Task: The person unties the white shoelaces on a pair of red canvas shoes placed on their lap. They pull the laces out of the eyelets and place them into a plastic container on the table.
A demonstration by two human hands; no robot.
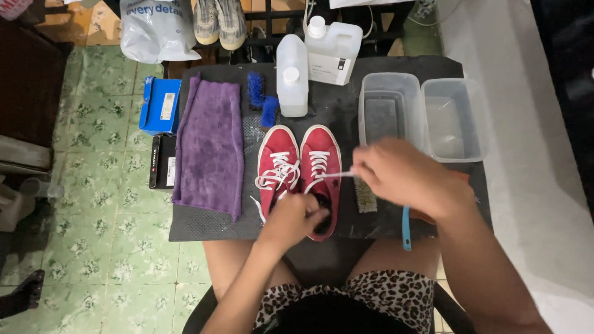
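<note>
Two red sneakers with white laces stand side by side on a dark mat (204,226), the left sneaker (276,166) and the right sneaker (322,167). My left hand (291,218) grips the right sneaker at its opening near the heel. Pinched in my right hand (402,174) is the end of that shoe's white lace (331,175), stretched out sideways to the right. The hand covers part of a scrub brush (365,198) lying beside the shoe.
A purple towel (210,145) lies left of the shoes. Two blue brushes (263,102), a clear bottle (292,77) and a white jug (334,49) stand behind. Two clear plastic tubs (421,83) sit at the right. A blue-handled brush (406,227) and shoe boxes (161,105) are nearby.
</note>
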